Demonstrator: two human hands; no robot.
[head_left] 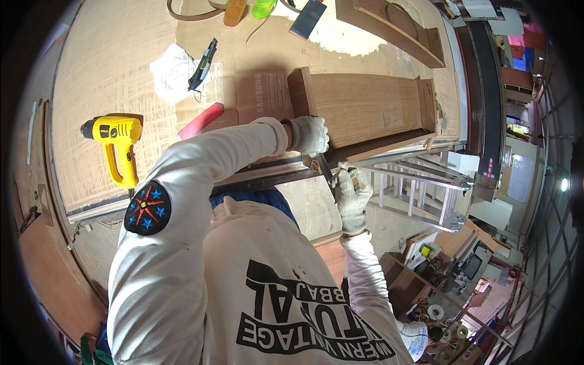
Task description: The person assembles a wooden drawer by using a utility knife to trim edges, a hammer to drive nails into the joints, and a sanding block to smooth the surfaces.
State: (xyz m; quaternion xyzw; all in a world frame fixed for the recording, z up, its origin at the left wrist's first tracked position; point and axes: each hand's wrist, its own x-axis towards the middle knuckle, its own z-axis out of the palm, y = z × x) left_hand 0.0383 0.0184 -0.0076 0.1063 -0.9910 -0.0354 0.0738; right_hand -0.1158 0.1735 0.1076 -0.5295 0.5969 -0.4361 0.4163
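While the long wooden panel (365,103) lies flat near the front edge of the desk (109,67), with its near edge over a dark metal rail, the work goes on at its lower left corner. The gloved left hand (308,135) presses down on that corner, its grip closed flat over the wood. The gloved right hand (351,193) has its grip wrapped around the pale handle of a chisel-like tool whose dark blade (325,170) points up at the panel's edge just below the left hand; whether the tip touches the wood cannot be told.

The step seems to be trimming or scraping that edge. To do it well, the person should probably keep the blade low and nearly along the edge, take thin passes, and hold the left hand's fingers clear of the blade's path, which looks close.

Further out on the desk sit a flat cardboard piece (263,96), a red strip (201,121), a utility knife (203,64) on a white rag (170,73), and a yellow heat gun (115,146). An aluminium ladder (420,191) lies below the desk.
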